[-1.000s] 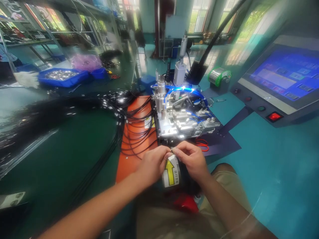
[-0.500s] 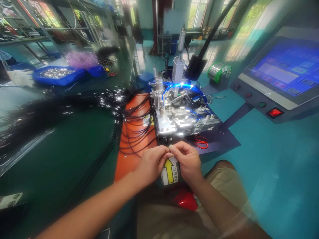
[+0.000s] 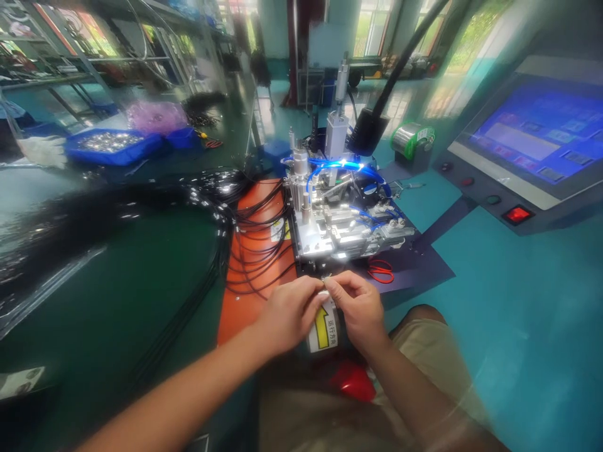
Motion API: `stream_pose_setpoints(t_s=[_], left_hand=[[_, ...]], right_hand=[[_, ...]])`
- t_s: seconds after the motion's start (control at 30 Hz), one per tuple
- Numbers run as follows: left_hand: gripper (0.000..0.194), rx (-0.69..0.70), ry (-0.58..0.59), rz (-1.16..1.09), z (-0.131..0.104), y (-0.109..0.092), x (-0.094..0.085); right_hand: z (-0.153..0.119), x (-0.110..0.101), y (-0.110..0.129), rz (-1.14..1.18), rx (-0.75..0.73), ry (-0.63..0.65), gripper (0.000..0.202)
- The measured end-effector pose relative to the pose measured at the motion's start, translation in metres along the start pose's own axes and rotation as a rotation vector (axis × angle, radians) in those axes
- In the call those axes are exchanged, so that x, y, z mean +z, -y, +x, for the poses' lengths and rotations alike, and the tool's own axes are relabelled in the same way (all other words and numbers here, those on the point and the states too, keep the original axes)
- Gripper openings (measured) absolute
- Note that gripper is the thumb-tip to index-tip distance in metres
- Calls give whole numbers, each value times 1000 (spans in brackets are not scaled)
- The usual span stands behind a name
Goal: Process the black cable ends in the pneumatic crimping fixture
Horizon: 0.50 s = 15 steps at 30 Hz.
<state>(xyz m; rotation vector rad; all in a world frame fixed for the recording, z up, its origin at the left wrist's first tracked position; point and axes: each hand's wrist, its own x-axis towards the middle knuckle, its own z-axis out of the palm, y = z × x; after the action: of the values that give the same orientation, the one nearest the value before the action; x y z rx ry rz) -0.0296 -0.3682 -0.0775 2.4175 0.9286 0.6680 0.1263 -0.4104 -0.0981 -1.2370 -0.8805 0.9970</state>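
Observation:
My left hand (image 3: 291, 312) and my right hand (image 3: 362, 307) meet fingertip to fingertip just in front of the metal machine (image 3: 348, 220). Both are closed in a pinch, and what lies between the fingers is too small to make out. Below the fingertips shows a white label with a yellow arrow (image 3: 323, 329). Black cables (image 3: 257, 251) run in loops over the orange surface (image 3: 245, 301) left of the machine. Blue air tubes (image 3: 343, 164) arch over its top.
Red-handled scissors (image 3: 380, 271) lie right of my hands. A control panel (image 3: 522, 138) stands at the right, a green spool (image 3: 412, 142) behind the machine. At the left are a thick black cable bundle (image 3: 94, 210) and a blue tray of metal parts (image 3: 113, 147).
My hands have shifted very slightly to the right, still pinched together. The left fingers now cover more of the arrow label.

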Motion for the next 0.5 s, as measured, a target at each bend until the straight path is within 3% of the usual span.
stream_pose_setpoints(t_s=[0.3, 0.5], left_hand=[[18, -33, -49, 131, 4, 0, -5], [18, -17, -19, 149, 5, 1, -6]], right_hand=[[7, -32, 12, -125, 71, 149, 30], [23, -40, 28, -301, 5, 284, 27]])
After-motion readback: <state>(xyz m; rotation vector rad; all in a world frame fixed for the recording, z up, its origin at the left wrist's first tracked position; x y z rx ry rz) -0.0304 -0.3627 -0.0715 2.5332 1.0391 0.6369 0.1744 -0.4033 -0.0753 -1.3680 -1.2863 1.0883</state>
